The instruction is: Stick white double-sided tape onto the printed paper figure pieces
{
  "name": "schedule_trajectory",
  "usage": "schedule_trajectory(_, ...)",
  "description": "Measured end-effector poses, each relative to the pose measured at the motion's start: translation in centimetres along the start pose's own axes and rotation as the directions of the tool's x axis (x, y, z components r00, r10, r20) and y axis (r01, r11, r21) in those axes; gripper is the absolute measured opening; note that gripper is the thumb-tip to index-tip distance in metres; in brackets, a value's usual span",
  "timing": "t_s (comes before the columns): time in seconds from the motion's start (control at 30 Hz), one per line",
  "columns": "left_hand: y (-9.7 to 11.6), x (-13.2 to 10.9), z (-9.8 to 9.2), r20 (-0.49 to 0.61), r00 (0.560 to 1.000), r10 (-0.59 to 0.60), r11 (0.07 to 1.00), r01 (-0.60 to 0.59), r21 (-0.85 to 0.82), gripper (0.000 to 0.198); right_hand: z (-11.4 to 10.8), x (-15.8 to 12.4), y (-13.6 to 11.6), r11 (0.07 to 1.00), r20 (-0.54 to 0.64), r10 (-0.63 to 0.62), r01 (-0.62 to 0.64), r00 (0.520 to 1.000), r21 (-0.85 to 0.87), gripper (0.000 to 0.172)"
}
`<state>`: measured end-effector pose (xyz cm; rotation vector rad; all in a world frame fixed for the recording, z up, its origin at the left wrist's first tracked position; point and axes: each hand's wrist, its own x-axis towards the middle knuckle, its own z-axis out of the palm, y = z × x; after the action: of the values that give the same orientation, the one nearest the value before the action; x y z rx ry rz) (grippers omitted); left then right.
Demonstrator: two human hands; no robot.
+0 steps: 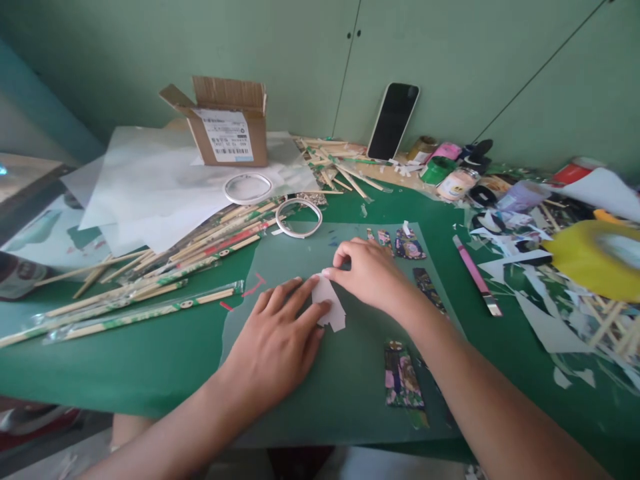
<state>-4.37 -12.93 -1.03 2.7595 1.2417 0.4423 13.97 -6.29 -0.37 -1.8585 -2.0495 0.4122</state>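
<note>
A small white cut piece of paper (329,307) lies on a translucent sheet (310,413) in front of me. My left hand (283,333) rests flat with fingers spread, its fingertips pressing the left side of the paper. Thumb and forefinger of my right hand (363,270) are pinched together at the paper's top corner; whether a sliver of tape is also between them is too small to tell. Painted dark, colourful pieces lie on the same sheet: one (403,377) near my right forearm, another (410,241) beyond the right hand. My forearm partly covers more of them.
Two white tape rolls (299,219) (247,189) lie beyond the sheet. Wrapped chopsticks (145,310) spread to the left. An open cardboard box (230,127) and a leaning phone (394,120) stand behind. To the right are a pink cutter (475,275), yellow tape roll (595,260), paint jars (456,183) and paper scraps.
</note>
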Motion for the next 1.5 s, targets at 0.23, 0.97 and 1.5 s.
schedule_trajectory(0.23, -3.8, 4.0, -2.2, -0.047, 0.990, -0.132, 0.984, 0.125, -0.124, 0.034, -0.5, 0.5, 0.5, 0.984, 0.001, 0.023, -0.023, 1.000, 0.176, 0.004)
schedule_trajectory(0.97, -4.7, 14.2, -1.7, 0.026, 0.997, 0.073, 0.601, -0.024, -0.799, 0.037, -1.8, 2.2, 2.7, 0.796, -0.467, 0.019, 0.270, 0.884, 0.542, 0.037)
schedule_trajectory(1.5, -5.8, 12.5, -1.3, -0.025, 1.000, -0.016, 0.963, 0.009, -0.271, 0.035, -1.9, 1.4, 1.9, 0.855, -0.580, -0.100, 0.368, 0.808, 0.365, 0.015)
